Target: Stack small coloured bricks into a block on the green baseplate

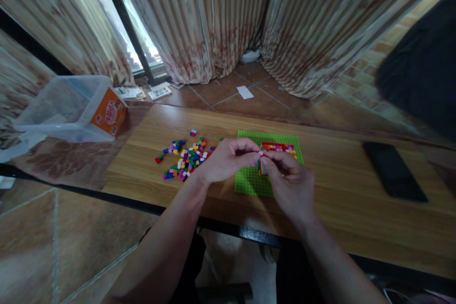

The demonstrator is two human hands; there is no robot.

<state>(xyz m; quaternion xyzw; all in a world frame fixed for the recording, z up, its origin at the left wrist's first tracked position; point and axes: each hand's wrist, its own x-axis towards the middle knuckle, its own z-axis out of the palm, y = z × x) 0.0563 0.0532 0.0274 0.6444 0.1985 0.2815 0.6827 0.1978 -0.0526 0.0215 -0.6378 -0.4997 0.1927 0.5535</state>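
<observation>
Above the green baseplate (245,185), my left hand (230,157) and my right hand (292,183) meet fingertip to fingertip. Both are closed in a pinch on a small pink toy brick (261,153), mostly covered by the fingers. Red, yellow and other coloured bricks (280,146) are fixed on the baseplate behind and under my right hand, which hides part of them. Left of my left hand lies a loose pile of small toy bricks (190,159) in many colours, with a few strays around it.
The wooden table (335,190) has a black front edge. A dark phone (394,171) lies on its right side. Beyond the left end stands a clear plastic bin (67,104) with an orange label. Curtains hang behind; papers (159,92) lie on the tiled floor.
</observation>
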